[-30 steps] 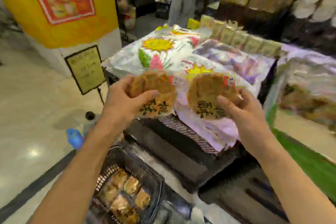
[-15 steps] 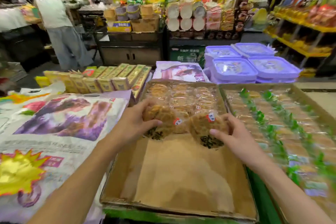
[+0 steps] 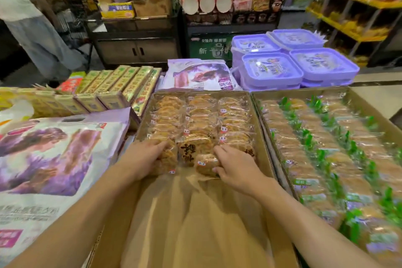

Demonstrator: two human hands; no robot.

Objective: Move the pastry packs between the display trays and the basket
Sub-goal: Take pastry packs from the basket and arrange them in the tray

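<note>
A cardboard display tray point(image 3: 219, 220) lies in front of me, its far half filled with three rows of clear-wrapped brown pastry packs point(image 3: 200, 115). My left hand point(image 3: 143, 156) grips one pastry pack point(image 3: 167, 161) at the near end of the left row. My right hand point(image 3: 232, 165) holds another pastry pack point(image 3: 205, 164) against the near end of the rows. Brown paper lines the near half of the tray. The basket is out of view.
A second tray point(image 3: 369, 102) of green-labelled pastry packs sits to the right. Large purple snack bags point(image 3: 54, 154) lie at the left, yellow-green boxes point(image 3: 113, 91) behind them. Purple tubs point(image 3: 272, 67) stand at the back. A person point(image 3: 28, 24) stands far left.
I turned from the basket side toward the tray. Both hands carried their pastry packs forward and lowered them onto the near end of the rows.
</note>
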